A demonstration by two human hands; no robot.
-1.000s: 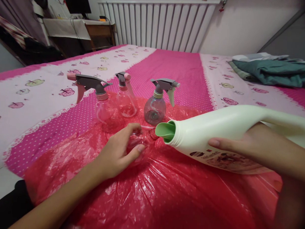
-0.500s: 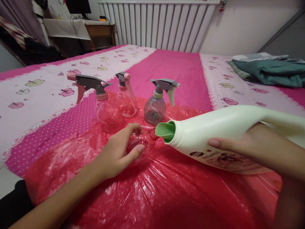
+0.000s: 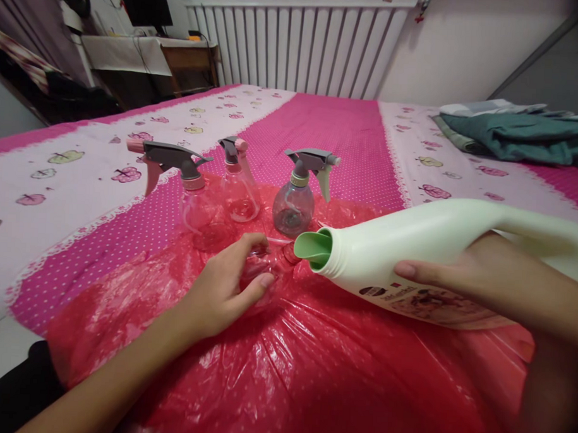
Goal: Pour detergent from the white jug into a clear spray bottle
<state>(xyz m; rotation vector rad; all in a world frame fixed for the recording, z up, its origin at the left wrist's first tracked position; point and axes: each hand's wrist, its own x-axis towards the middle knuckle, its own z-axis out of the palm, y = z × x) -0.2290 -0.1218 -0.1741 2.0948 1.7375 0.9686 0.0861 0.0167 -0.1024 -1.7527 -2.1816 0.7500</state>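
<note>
My left hand (image 3: 225,284) is closed around a clear spray bottle without its spray head (image 3: 268,269), tilted with its neck to the right. That neck meets the green pouring spout (image 3: 312,246) of a large pale detergent jug (image 3: 411,246). The jug lies nearly level in my right hand (image 3: 462,267), whose thumb rests on its near side; the other fingers are hidden behind it. I cannot make out any liquid flowing. Behind the left hand stand a pink-trigger spray bottle (image 3: 206,210), a second pink one (image 3: 241,189) and a bluish-grey one (image 3: 293,204).
A red plastic sheet (image 3: 283,380) covers the near part of the bed, under the bottles. Folded green cloth (image 3: 524,136) lies at the far right on the pink bedspread (image 3: 339,130). A white radiator (image 3: 295,49) and a desk (image 3: 190,61) stand behind the bed.
</note>
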